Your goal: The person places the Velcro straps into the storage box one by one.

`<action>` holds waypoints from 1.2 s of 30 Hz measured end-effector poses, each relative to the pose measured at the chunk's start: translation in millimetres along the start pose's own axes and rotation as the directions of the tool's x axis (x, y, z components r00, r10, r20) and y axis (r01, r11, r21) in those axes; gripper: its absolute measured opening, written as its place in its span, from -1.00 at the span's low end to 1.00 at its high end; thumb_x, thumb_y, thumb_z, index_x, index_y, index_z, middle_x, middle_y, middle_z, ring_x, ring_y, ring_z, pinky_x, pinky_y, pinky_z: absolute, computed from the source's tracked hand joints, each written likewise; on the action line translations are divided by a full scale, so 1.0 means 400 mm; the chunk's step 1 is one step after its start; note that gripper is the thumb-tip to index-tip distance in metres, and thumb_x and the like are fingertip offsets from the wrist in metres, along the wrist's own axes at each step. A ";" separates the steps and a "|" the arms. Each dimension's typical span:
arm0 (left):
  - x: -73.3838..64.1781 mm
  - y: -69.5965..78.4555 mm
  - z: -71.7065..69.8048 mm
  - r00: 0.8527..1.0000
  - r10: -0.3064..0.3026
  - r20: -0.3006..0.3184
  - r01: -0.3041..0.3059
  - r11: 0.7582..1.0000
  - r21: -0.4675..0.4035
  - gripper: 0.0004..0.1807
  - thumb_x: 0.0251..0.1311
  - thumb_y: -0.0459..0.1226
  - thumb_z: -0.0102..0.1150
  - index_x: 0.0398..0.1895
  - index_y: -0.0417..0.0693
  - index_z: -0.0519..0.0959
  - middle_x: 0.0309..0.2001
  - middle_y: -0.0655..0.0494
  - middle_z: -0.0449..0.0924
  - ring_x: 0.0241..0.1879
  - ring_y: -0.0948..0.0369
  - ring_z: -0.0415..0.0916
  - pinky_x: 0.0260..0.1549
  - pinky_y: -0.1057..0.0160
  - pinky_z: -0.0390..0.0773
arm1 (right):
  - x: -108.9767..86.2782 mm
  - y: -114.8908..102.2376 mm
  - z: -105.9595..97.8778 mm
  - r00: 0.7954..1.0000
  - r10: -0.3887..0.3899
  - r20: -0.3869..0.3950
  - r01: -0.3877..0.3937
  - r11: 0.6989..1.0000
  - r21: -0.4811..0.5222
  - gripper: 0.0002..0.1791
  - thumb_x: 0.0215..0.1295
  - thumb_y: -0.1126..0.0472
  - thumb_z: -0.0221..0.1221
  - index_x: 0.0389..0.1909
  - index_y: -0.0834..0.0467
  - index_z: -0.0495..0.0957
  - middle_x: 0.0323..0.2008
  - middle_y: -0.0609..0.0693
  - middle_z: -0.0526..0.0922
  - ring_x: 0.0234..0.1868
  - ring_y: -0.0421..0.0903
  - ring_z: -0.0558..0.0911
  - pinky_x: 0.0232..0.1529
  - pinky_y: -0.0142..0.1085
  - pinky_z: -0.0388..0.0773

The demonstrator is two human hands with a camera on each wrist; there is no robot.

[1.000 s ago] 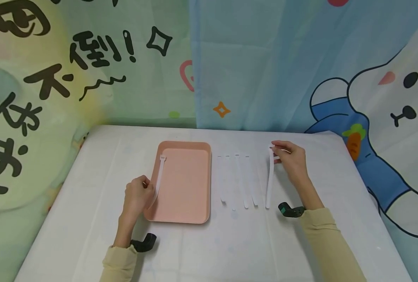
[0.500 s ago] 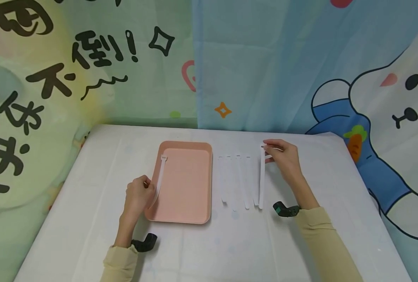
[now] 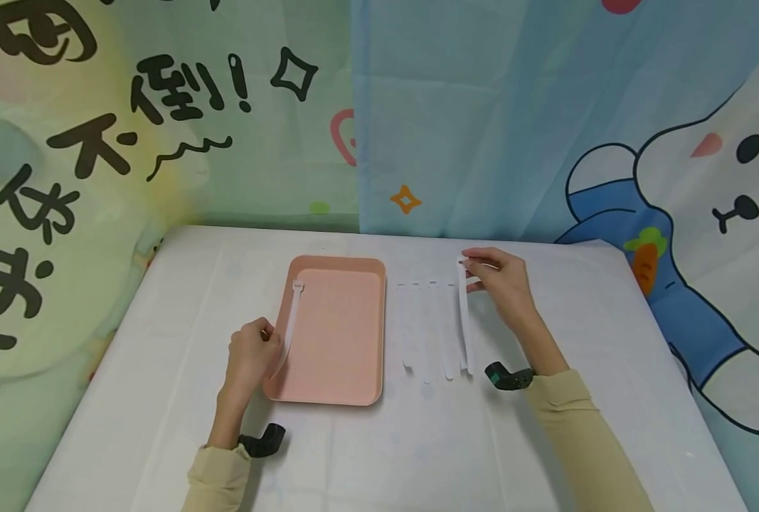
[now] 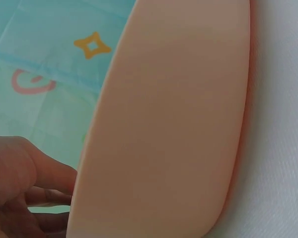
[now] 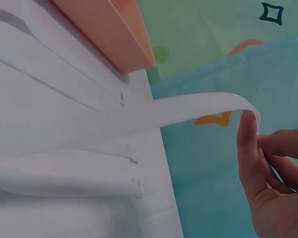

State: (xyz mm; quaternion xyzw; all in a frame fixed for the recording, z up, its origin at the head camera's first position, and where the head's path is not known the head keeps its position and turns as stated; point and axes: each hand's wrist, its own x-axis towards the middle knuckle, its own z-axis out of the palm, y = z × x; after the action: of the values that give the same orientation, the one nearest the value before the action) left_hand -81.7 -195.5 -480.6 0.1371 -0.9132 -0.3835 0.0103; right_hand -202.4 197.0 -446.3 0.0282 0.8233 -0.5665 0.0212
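Observation:
My right hand pinches the upper end of a white strap between thumb and fingers. The strap bends over the thumb in the right wrist view and hangs down close to the table, overlapping the rightmost of several similar white straps laid side by side. At the left rim of a pink tray is my left hand, its fingers bent. In the left wrist view its fingertips are hidden behind the tray wall, so I cannot tell what they hold. Another white strap with a wider head lies along the tray's left side.
A white cloth covers the table, whose back edge meets a printed curtain. Black wrist cameras sit on both wrists, low over the cloth. The tray's raised rim stands between the left hand and the laid-out straps.
My right hand has moved left with the pinched strap, from the right of the row to over its right end. The left hand and tray have stayed in place.

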 end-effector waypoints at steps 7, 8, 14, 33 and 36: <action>0.001 -0.004 0.000 1.000 0.004 0.004 -0.004 1.000 -0.010 -0.90 0.21 -0.45 0.06 -0.44 -0.28 0.53 -0.63 0.03 0.42 -0.63 0.17 0.31 -0.66 0.25 0.24 | 0.000 -0.031 0.023 1.000 -0.002 0.018 0.002 0.999 0.034 -0.62 0.48 0.10 0.21 0.19 0.21 0.62 0.11 0.14 0.63 -0.14 -0.09 0.66 -0.20 -0.34 0.70; 0.002 -0.005 0.000 1.000 0.007 0.003 -0.007 1.000 -0.011 -0.90 0.21 -0.45 0.06 -0.45 -0.28 0.53 -0.63 0.03 0.42 -0.63 0.18 0.30 -0.66 0.25 0.23 | 0.000 -0.036 0.027 1.000 -0.004 0.021 0.003 0.999 0.038 -0.62 0.48 0.11 0.21 0.19 0.21 0.62 0.10 0.13 0.63 -0.13 -0.08 0.66 -0.20 -0.34 0.70; 0.005 -0.010 -0.001 1.000 0.016 0.000 -0.016 1.000 -0.012 -0.89 0.21 -0.46 0.07 -0.47 -0.28 0.51 -0.64 0.05 0.40 -0.64 0.19 0.28 -0.67 0.26 0.22 | 0.000 -0.071 0.058 0.999 -0.022 0.049 0.019 0.998 0.067 -0.63 0.48 0.13 0.21 0.18 0.23 0.62 0.12 0.18 0.64 -0.13 -0.05 0.68 -0.21 -0.29 0.71; 0.002 -0.007 -0.002 1.000 0.000 0.010 0.000 1.000 -0.022 -0.89 0.20 -0.44 0.06 -0.47 -0.26 0.52 -0.66 0.06 0.40 -0.66 0.20 0.27 -0.69 0.27 0.21 | 0.002 -0.114 0.192 0.991 -0.067 0.116 0.040 0.974 0.225 -0.68 0.42 0.23 0.26 0.10 0.31 0.63 0.01 0.20 0.66 -0.23 -0.09 0.67 -0.28 -0.25 0.72; 0.002 -0.009 0.003 1.000 0.004 0.006 -0.004 1.000 -0.017 -0.89 0.20 -0.45 0.06 -0.48 -0.25 0.51 -0.66 0.07 0.38 -0.66 0.21 0.26 -0.68 0.27 0.20 | 0.001 -0.120 0.215 0.990 -0.072 0.124 0.039 0.967 0.252 -0.69 0.41 0.25 0.26 0.08 0.33 0.63 0.00 0.20 0.67 -0.24 -0.08 0.67 -0.29 -0.25 0.72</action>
State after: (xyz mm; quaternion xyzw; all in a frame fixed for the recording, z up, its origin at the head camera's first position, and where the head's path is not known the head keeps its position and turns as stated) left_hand -81.6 -197.5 -484.1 0.1339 -0.9103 -0.3915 0.0094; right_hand -206.0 99.6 -432.3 -0.0300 0.7430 -0.6662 0.0563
